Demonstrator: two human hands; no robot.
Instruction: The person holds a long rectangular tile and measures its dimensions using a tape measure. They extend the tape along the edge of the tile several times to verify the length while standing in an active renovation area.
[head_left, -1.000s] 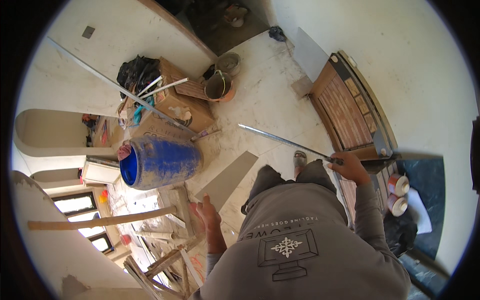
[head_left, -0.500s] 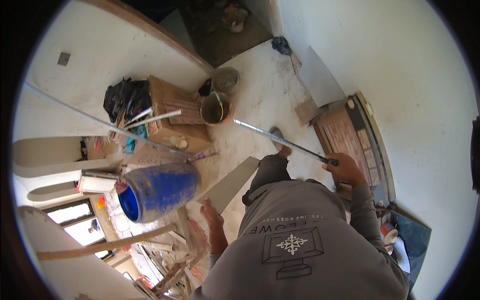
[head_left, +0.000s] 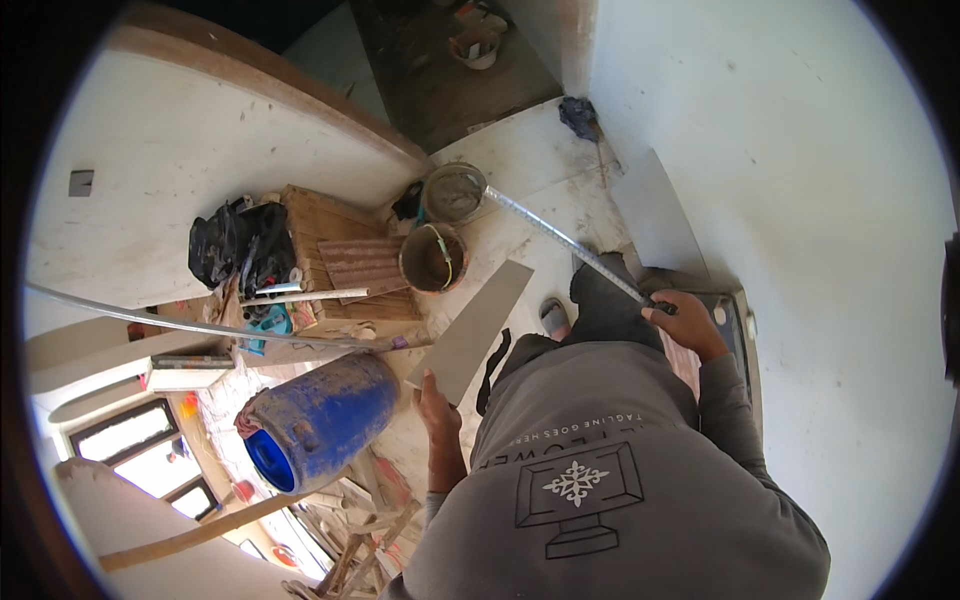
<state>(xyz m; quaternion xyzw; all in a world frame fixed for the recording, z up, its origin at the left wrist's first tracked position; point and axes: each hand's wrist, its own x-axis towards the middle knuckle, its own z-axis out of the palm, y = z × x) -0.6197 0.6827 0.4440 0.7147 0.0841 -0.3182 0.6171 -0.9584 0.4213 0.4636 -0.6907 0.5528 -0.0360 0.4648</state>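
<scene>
Your left hand (head_left: 438, 410) grips the near end of a grey strip (head_left: 475, 325); some fingers are hidden. Your right hand (head_left: 690, 322) is clenched round the dark end of a silver bar (head_left: 560, 238). Bar's far tip overlaps the grey bucket (head_left: 455, 193); can't tell if touching. Blue drum (head_left: 340, 415) lies tilted to your left. Pale, dirt-smeared floor (head_left: 535, 205). Dark doorway (head_left: 440, 85) beyond, contents murky, cut off at top.
</scene>
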